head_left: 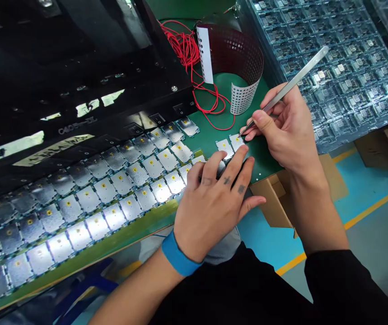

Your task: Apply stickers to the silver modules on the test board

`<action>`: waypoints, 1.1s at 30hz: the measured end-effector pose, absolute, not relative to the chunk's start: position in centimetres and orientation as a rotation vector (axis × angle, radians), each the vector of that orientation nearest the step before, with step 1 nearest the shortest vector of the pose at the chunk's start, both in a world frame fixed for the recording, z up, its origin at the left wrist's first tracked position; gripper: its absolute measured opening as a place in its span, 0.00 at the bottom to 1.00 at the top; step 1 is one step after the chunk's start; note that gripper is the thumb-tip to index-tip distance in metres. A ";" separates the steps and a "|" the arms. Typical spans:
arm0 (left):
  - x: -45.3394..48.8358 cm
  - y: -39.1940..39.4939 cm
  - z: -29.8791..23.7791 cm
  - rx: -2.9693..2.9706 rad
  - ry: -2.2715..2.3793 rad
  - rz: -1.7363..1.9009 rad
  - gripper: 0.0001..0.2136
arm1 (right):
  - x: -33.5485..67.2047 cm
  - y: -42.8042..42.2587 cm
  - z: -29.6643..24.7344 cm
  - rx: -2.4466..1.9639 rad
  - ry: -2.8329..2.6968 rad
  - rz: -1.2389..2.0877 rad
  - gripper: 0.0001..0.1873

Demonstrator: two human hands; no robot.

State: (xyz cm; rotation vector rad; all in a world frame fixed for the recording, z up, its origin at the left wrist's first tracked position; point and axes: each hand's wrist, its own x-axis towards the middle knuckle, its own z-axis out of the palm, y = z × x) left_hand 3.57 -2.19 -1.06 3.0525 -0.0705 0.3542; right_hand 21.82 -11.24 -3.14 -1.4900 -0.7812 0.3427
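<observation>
My right hand (283, 126) grips metal tweezers (293, 83), slanting down to the left. Their tip meets the edge of a small circuit board (237, 141) with a silvery shield and a yellow mark. A similar circuit board (225, 148) lies just left of it. My left hand (219, 196), with a blue wristband (179, 256), is palm down, fingers spread, fingertips beside or on these boards; what lies under the palm is hidden. Left of it, long rows of shielded boards (104, 185) lie on the green mat (214, 126).
A large black machine (139, 67) with rocker switches stands behind the rows. A red wire bundle (183, 47) and a curled perforated strip (244, 97) lie beyond my hands. Clear plastic trays (302, 54) full of parts are at the right. Cardboard boxes (271, 203) stand below the table edge.
</observation>
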 end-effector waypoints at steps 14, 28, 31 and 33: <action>3.8 -2.3 -2.0 2.962 -0.110 0.345 0.29 | 21.9 -11.5 -3.9 -1.496 -0.768 0.271 0.23; 4.2 -1.6 -3.1 2.717 0.016 0.746 0.11 | 21.4 -13.1 -4.2 -1.917 -0.925 -0.292 0.16; 3.6 -1.3 -3.1 2.845 0.118 0.578 0.15 | 20.6 -13.4 -3.7 -1.991 -1.160 -0.318 0.13; 3.6 -1.1 -3.4 2.901 0.169 0.478 0.18 | 20.4 -13.2 -3.8 -2.024 -1.290 -0.273 0.09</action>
